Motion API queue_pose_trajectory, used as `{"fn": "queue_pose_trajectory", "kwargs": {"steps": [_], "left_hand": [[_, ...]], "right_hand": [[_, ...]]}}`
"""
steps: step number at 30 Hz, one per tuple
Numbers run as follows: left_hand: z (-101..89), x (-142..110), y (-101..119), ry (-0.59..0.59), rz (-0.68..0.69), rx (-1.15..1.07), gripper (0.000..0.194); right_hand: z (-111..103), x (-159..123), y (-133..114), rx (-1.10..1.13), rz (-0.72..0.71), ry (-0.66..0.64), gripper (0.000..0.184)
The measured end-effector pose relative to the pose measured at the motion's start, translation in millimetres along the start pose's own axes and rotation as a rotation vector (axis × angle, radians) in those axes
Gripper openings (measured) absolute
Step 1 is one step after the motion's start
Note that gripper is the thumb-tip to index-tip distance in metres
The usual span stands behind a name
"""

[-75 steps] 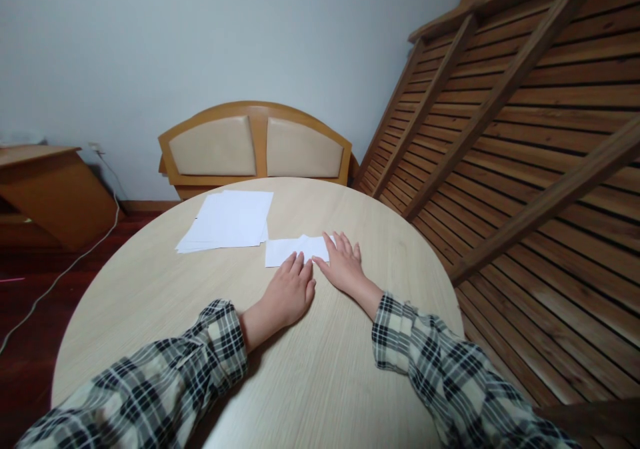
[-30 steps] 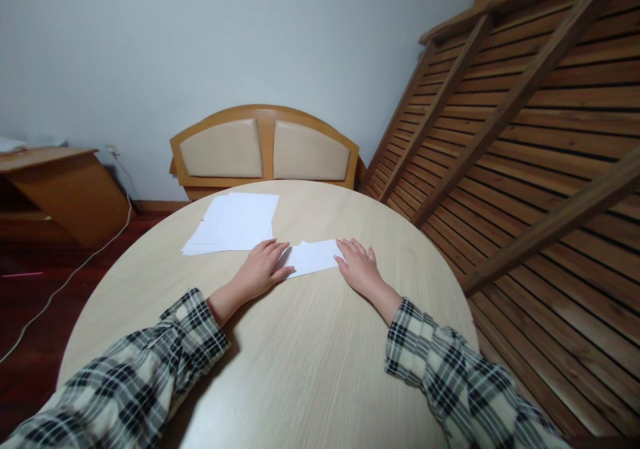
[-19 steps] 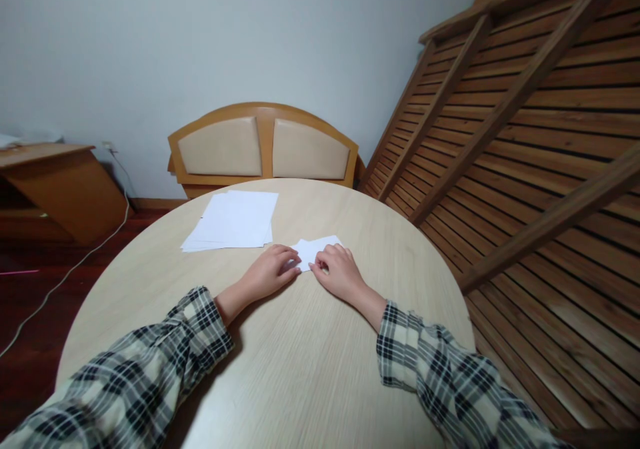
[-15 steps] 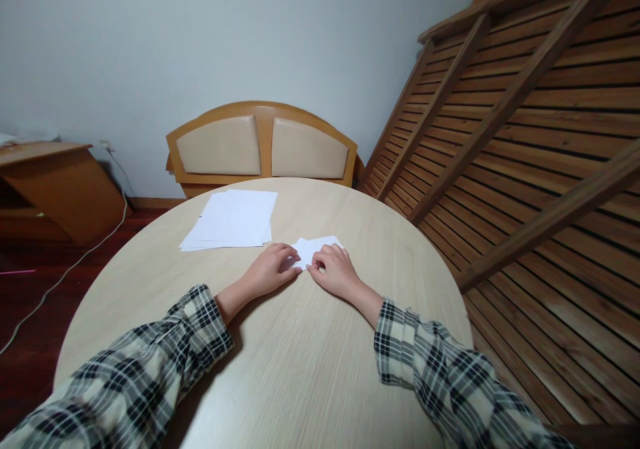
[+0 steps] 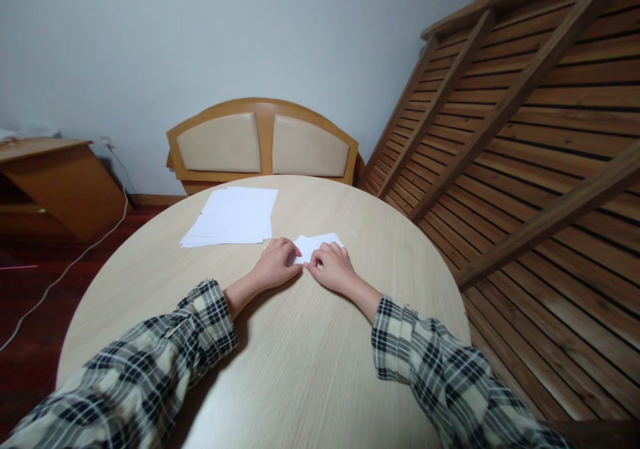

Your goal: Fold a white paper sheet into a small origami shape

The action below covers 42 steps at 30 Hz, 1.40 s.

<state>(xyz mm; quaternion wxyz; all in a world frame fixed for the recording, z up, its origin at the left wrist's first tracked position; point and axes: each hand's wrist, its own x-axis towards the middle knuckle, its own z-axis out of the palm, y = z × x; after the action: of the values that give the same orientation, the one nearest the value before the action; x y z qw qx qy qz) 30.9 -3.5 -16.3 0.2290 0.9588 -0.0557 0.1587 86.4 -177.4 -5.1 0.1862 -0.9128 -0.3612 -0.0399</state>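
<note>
A small folded piece of white paper lies on the round wooden table, partly covered by both hands. My left hand grips its left side, with curled fingers and the thumb at the near edge. On the right side, my right hand pinches the paper, fingers bent over it and thumb close to the left thumb. The two thumb tips almost meet at the paper's near edge. How the paper is folded under the fingers is hidden.
Loose sheets of white paper lie stacked at the table's far left. Behind the table stands a headboard with cream panels. A slatted wooden frame leans at the right. A desk and a white cable are at the left.
Both thumbs have come closer together at the paper's near edge. My left hand has shifted slightly to the right; the paper stays in nearly the same place.
</note>
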Motion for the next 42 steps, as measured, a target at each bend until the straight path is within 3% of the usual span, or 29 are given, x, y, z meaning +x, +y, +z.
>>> {"fn": "queue_pose_trajectory", "kwargs": {"steps": [8,18,32,42], "left_hand": [[1.0,-1,2,-0.017,-0.011,-0.020,0.023],[-12.8,-11,-2,-0.078,0.044,-0.031,0.025],[-49.9,-25,-32,-0.319,0.302,-0.023,0.042],[-63.9,-30,-38,-0.393,0.240,-0.024,0.050]], "right_hand": [[2,0,1,0.013,0.024,0.001,0.023],[0,1,2,0.033,0.031,-0.024,0.024],[3,2,6,0.072,0.028,-0.014,0.022],[1,2,5,0.075,0.040,-0.028,0.022]]}}
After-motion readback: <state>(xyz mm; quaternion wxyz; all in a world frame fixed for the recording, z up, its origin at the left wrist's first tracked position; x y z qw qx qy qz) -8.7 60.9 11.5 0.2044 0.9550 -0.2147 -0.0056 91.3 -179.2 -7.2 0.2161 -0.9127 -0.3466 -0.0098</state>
